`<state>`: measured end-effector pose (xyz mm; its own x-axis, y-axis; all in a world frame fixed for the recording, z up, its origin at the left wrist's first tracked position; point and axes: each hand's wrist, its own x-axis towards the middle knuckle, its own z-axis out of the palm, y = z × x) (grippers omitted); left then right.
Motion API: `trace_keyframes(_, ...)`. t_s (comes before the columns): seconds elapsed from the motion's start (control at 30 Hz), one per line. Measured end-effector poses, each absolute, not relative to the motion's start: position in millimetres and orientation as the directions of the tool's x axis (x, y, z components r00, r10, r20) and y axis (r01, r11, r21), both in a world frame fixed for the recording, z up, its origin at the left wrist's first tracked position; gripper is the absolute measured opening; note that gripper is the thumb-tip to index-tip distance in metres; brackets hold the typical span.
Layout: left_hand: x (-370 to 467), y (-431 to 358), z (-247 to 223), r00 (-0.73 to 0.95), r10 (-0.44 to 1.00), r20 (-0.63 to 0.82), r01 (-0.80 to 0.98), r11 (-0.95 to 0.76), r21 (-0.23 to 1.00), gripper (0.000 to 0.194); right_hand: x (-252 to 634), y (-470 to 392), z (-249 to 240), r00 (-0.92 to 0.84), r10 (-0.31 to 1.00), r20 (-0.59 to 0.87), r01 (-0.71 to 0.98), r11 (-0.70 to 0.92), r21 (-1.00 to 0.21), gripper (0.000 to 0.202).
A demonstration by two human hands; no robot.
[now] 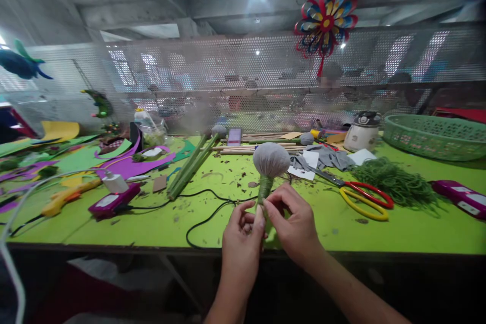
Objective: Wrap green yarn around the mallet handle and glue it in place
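Observation:
A rounded grey cloth head (271, 159) tops an upright stem wrapped in green yarn (265, 188). My left hand (243, 235) is closed around the lower stem, with the thumb along it. Against the stem's right side, just below the grey head, my right hand (295, 220) pinches with thumb and forefinger; whether a yarn end lies between them is too small to tell. Scissors with red and yellow handles (364, 200) lie open to the right, beside grey cloth scraps (328, 157) and a heap of green yarn (395, 182).
Green-wrapped sticks (193, 167) and a black cable (207, 192) lie left of the hands. Further left are a yellow glue gun (70, 197) and a purple power strip (114, 200). A green basket (436, 136) and a white jug (362, 131) stand at the back right.

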<state>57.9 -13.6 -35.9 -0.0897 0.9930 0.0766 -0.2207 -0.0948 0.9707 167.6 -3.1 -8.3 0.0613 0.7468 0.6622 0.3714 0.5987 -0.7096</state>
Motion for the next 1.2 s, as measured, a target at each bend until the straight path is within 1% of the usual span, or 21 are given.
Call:
trace_keyframes(0.3, 59.0, -16.3, -36.1, -0.056, 0.994, 0.089, -0.298, -0.101, 0.949, 0.029, 175.5, -7.7, -20.8, 0.07, 0.77, 0.635, 0.345, 0.578, -0.739, 0.014)
trace_keyframes(0.6, 58.0, -18.5, -34.8, 0.001, 0.999, 0.047, -0.355, -0.043, 0.934, 0.027, 175.5, -7.5, -28.1, 0.094, 0.805, 0.586, 0.287, 0.542, -0.79, 0.013)
trace_keyframes(0.93, 55.3, -24.0, -26.7, 0.069, 0.998, 0.009, -0.355, 0.017, 0.935, 0.023, 177.3, -7.2, -32.6, 0.081, 0.803, 0.59, 0.275, 0.551, -0.788, 0.014)
trace_keyframes(1.2, 51.1, -24.6, -26.7, 0.153, 0.988, -0.013, -0.387, 0.072, 0.919, 0.017, 180.7, -4.3, -37.2, 0.068, 0.814, 0.577, 0.194, 0.556, -0.808, 0.014)
